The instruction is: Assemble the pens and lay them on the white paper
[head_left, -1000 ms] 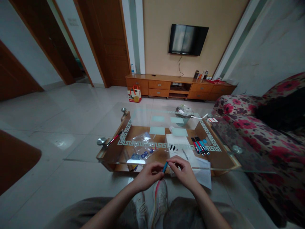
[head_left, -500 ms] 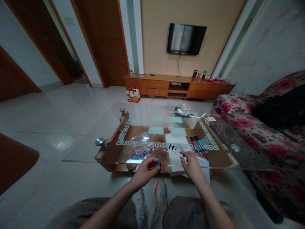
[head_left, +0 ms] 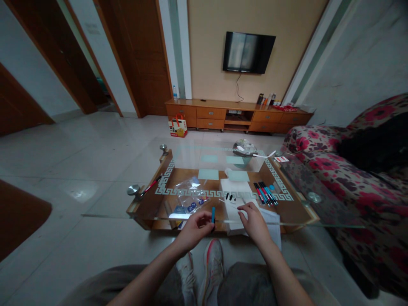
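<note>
Flat, see-through glass makes the tabletop point(head_left: 208, 174). By its near edge, the right hand point(head_left: 255, 222) curls its grip, but I cannot tell if it pinches anything. The left hand point(head_left: 195, 228) pinches a small, straight blue tube point(head_left: 213, 214), standing up.

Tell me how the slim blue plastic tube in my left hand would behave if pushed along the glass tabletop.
The slim blue plastic tube is probably stiff, standing straight in the left hand. Its narrow, apparently rounded shape suggests it would roll on the flat, clear glass tabletop. Being so slim, it is likely light.
</note>
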Demonstrator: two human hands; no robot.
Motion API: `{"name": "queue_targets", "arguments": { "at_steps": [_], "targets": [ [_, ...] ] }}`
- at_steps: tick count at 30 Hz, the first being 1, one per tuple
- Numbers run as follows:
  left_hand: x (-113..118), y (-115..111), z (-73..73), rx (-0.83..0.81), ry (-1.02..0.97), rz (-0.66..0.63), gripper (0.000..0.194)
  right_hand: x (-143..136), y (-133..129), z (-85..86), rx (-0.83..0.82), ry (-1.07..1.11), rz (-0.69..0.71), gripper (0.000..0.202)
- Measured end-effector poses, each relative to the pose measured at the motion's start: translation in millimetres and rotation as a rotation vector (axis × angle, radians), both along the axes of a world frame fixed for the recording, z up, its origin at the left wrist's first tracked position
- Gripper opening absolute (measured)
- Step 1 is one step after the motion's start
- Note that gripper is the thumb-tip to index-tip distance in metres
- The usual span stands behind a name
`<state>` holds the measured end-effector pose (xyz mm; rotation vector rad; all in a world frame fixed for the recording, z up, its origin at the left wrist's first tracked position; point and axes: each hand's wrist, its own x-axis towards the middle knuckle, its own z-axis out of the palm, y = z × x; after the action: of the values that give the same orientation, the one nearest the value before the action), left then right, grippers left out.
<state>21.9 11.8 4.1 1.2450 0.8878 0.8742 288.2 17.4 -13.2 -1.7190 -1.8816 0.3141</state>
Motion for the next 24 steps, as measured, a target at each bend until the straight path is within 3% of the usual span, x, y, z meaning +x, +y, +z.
{"name": "queue_targets", "arguments": {
  "at_steps": [7,12,18,24],
  "targets": [
    [1.7,0.2,4.5,-0.019,-0.024,0.004,0.025,0.6,0.9,-1.9,0.019,0.014,0.015,0.014],
    [1.0,1.4,0.2,-0.034,-0.029,0.012,0.026,-2.4,1.4,0.5,0.045,0.087,0.029,0.013],
    [-3.1,4.2,-6.7,-0.030,0.023,0.060,0.027,-13.7,2.8,12.7,-0.015,0.446,0.071,0.023],
    [-4.0,7.4,-7.3,-0.015,0.086,0.114,0.025,-14.2,6.9,14.3,-0.065,0.802,0.052,0.036]
  ]
}}
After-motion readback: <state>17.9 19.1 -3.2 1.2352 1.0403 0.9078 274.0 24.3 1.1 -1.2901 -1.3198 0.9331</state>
